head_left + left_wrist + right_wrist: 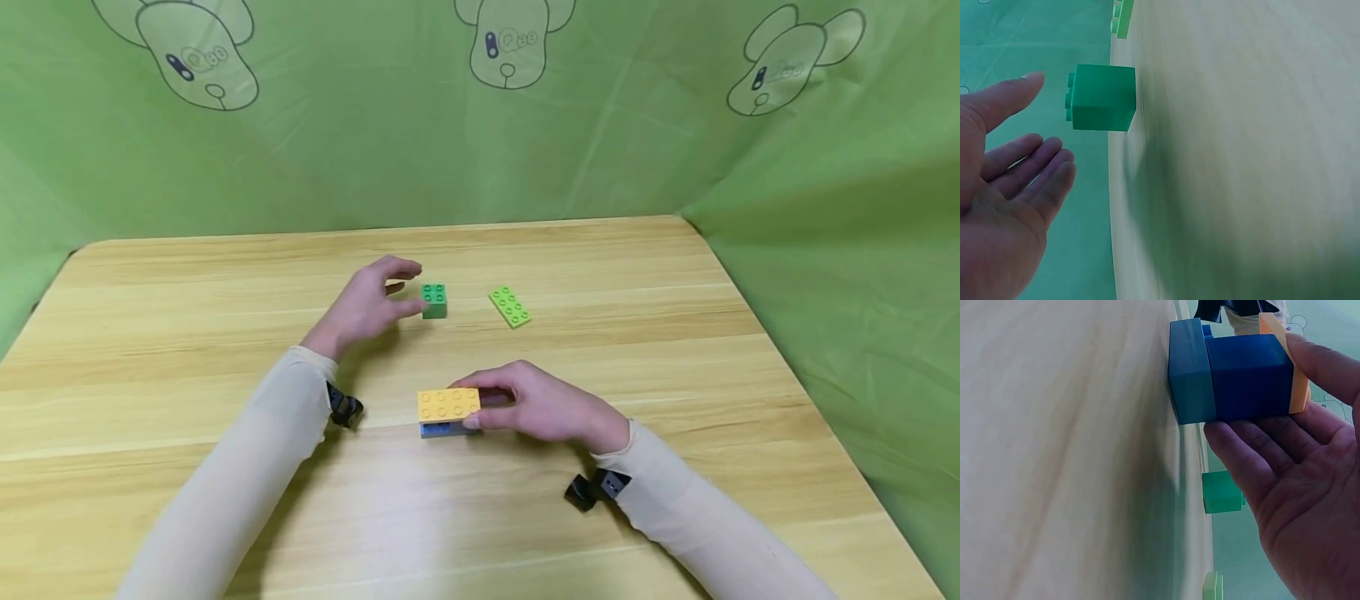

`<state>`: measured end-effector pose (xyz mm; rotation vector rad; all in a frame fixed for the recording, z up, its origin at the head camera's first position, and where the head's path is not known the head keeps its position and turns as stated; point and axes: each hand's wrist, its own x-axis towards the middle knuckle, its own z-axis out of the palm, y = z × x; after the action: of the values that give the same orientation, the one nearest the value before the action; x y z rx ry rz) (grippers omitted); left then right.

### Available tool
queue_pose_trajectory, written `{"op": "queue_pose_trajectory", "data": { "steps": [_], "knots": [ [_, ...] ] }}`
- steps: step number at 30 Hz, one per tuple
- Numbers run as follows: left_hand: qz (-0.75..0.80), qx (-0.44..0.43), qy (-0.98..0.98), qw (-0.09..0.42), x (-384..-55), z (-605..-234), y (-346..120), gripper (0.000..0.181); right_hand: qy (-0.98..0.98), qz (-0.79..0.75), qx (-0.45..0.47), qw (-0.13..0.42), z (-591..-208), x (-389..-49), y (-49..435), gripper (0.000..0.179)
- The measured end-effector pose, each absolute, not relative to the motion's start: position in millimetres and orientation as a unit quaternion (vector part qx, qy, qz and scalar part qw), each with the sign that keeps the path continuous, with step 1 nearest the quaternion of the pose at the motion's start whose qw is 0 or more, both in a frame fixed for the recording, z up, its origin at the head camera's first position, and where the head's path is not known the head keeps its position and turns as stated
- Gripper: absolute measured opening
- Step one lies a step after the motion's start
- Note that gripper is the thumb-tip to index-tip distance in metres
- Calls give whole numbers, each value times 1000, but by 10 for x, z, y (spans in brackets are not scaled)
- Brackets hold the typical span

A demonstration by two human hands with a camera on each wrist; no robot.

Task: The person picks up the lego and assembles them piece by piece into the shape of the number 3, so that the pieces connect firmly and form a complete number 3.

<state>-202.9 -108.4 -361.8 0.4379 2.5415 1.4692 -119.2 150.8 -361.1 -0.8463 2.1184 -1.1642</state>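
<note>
My right hand (551, 406) grips a stack of toy building bricks near the middle of the table. On top lies a yellow plate (447, 404); beneath it the right wrist view shows a dark blue brick (1250, 378) on a wider, lighter blue brick (1191, 375). The thumb is at the yellow plate, with the other fingers along the stack's far side. Farther back, my left hand (367, 304) is spread beside a green brick (434, 310), thumb and fingers apart. In the left wrist view a gap shows between this hand and the green brick (1104, 97).
A light green plate (510, 307) with studs lies flat, to the right of the green brick. Green cloth (375, 167) with printed bear heads hangs behind the wooden table (187, 292) and along its right side. Both wrists wear small black devices (345, 408).
</note>
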Motion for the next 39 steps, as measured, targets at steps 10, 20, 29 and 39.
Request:
{"op": "queue_pose_trajectory", "data": {
  "steps": [10,20,29,39],
  "knots": [
    [469,146,864,112,-2119,-3672,-1017,60,792,-437,-320,283,-3633,-1204,1498,39],
    [408,160,890,123,-2172,-3705,-954,61,792,-434,-322,284,-3616,-1211,1487,39],
    [400,163,894,115,-2202,-3721,-940,49,792,-437,-315,288,-3612,-1200,1489,40],
    [404,163,892,120,-2194,-3730,-960,41,784,-448,-321,285,-3622,-1201,1496,40]
  ]
}}
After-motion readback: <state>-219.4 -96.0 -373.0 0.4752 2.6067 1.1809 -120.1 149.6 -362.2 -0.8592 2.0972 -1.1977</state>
